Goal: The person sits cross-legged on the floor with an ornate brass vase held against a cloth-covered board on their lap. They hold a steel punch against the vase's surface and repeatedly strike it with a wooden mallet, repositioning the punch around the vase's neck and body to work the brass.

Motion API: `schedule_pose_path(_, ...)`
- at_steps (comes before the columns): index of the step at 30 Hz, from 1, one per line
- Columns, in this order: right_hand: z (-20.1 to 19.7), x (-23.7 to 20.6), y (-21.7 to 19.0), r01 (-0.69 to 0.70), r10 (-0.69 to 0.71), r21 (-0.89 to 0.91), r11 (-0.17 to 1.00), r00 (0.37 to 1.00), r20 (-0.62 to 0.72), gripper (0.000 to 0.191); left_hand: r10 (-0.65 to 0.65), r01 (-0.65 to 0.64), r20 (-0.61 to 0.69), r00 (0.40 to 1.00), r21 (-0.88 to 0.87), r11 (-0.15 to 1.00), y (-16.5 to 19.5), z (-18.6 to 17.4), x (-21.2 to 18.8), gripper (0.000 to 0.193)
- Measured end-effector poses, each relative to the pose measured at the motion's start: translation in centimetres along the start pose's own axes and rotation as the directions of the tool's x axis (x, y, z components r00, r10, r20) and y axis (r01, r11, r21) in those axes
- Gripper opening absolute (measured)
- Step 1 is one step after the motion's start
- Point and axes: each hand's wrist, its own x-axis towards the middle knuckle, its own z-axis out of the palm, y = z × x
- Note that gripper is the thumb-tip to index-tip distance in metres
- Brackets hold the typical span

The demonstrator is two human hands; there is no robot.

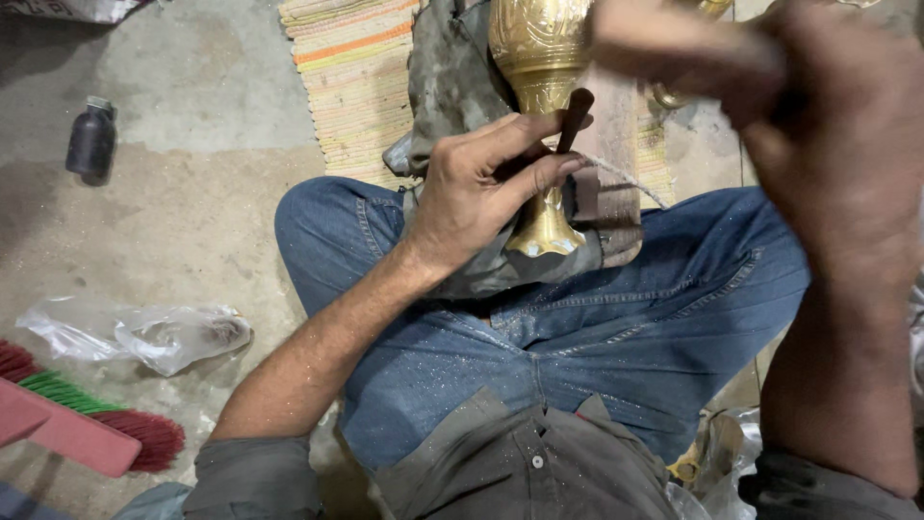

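Note:
A golden brass vase (539, 58) with engraved patterns lies across my lap on a grey cloth (452, 87), its flared foot (545, 236) pointing towards me. My left hand (481, 188) rests on the vase's narrow stem and pinches a thin dark metal tool (575, 117) between thumb and fingers, tip against the brass. My right hand (828, 116) is raised close to the camera at the upper right, blurred, fingers closed around something I cannot make out. A thin cord (626, 178) runs beside the vase over a wooden block (616, 135).
I sit cross-legged in blue jeans (597, 337) on a concrete floor. A striped woven mat (351, 77) lies under the vase. A dark bottle (91, 140) stands at the left; a crumpled plastic bag (164, 332) and a red-and-green broom (87, 424) lie lower left.

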Motion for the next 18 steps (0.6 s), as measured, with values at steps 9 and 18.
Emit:
schedule_pose_path(9,-0.2,0.5,2.5,0.282,-0.241,-0.476,0.833,0.959,0.146,0.030,0.010,-0.008,-0.024,1.000,0.068,0.998,0.4,-0.1,-0.1,0.034)
schedule_pose_path(18,-0.8,0.6,1.2,0.114,-0.088,-0.194,0.974,0.987,0.134,0.023,-0.060,0.056,0.035,0.998,0.115,0.992,-0.9,-0.1,-0.1,0.038)
